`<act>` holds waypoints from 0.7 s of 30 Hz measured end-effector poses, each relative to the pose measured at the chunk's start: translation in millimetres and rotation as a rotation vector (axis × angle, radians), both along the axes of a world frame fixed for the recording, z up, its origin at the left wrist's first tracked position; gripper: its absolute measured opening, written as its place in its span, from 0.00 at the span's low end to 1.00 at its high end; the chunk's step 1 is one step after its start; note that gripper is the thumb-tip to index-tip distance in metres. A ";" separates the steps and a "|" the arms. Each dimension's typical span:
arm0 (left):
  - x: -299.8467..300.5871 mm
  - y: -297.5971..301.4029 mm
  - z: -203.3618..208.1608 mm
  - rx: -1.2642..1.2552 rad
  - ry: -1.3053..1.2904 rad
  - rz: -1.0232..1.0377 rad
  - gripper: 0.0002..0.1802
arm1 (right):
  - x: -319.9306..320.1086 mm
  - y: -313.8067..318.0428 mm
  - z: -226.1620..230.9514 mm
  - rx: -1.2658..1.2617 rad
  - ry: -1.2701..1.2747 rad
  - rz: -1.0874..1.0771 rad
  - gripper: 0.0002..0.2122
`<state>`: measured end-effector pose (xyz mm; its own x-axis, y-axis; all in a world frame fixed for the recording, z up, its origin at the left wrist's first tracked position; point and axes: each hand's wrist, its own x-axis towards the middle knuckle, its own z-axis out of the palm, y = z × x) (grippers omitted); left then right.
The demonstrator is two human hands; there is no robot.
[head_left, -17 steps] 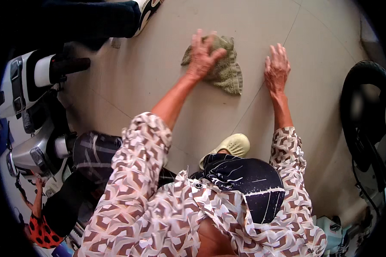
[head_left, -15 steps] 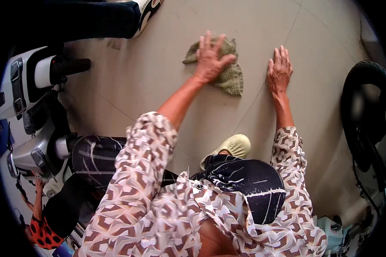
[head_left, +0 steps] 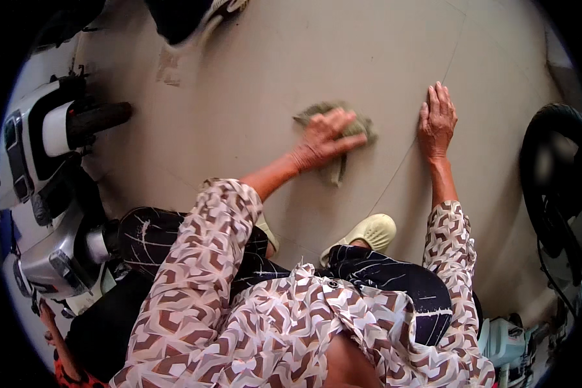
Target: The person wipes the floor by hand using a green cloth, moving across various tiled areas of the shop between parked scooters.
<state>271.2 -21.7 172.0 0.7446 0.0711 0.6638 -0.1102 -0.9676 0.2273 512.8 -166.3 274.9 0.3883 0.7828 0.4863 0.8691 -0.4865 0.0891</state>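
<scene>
My left hand (head_left: 326, 139) presses down on an olive-green cloth (head_left: 322, 110), its fingers bent over the bunched fabric and slightly smeared by motion. One corner of the cloth trails out below the palm, toward my feet. The cloth lies on the pale tiled floor (head_left: 258, 84). To its right, my right hand (head_left: 437, 126) rests flat on the floor beside a tile seam, fingers extended and holding nothing.
Scooters with a dark wheel (head_left: 100, 123) stand along the left. A black tyre (head_left: 556, 116) is at the right edge. My cream clog (head_left: 368, 234) is planted below the hands. Another person's shoe (head_left: 226, 8) shows at the top; an arm (head_left: 61, 343) appears lower left.
My left hand has drawn the cloth nearer to me and bunched it. My right hand stays flat on the floor. The other person's leg at the top has shifted.
</scene>
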 end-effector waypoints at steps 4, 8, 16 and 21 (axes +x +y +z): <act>-8.4 59.2 12.8 -0.047 -0.086 0.262 0.28 | -10.4 -4.5 -4.6 0.033 0.024 0.006 0.19; -14.8 140.3 29.5 -0.135 -0.128 0.619 0.27 | -15.0 -10.8 0.5 0.109 0.012 0.028 0.19; 37.4 233.6 140.1 -0.191 -0.152 1.303 0.24 | -25.8 -6.5 9.0 0.154 0.020 0.025 0.21; 37.8 115.8 102.2 0.156 -0.314 0.443 0.18 | -22.0 -25.0 11.9 0.143 0.043 0.008 0.21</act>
<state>309.0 94.1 274.2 0.4313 0.2153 0.8761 0.2751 -0.9563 0.0995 490.8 -191.3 286.8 0.4054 0.7099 0.5759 0.8745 -0.4847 -0.0181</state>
